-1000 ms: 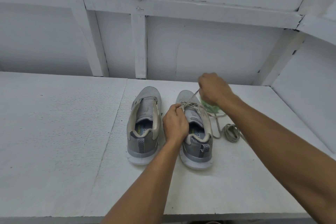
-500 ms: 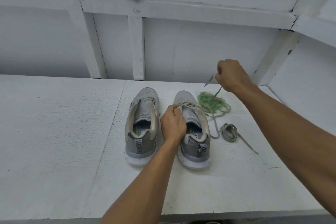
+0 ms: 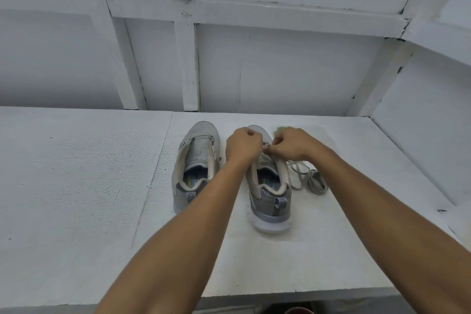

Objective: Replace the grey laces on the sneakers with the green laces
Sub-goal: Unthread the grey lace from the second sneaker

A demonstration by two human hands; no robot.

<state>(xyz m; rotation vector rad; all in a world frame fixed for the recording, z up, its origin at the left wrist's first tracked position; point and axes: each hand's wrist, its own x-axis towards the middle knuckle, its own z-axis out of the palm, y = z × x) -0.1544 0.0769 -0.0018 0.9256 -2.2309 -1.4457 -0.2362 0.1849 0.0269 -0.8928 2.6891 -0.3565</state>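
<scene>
Toward the desk's (image 3: 76, 186) far edge, the left hand (image 3: 243, 145) grips the right-hand sneaker (image 3: 270, 201) by its upper, the right hand (image 3: 290, 145) pinches its grey lace (image 3: 265, 146), green laces (image 3: 279, 130) just behind.

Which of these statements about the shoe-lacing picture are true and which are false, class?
1. Both the left hand and the right hand are at the right sneaker. True.
2. The left sneaker is fully laced. False: its eyelets show no lace.
3. Some grey lace lies heaped on the table, right of the right sneaker. True.
4. The green laces are threaded through the left sneaker. False: only a bit of green shows on the table beyond the right hand.
5. The sneakers' toes point toward the person. False: the heels face the person.
</scene>
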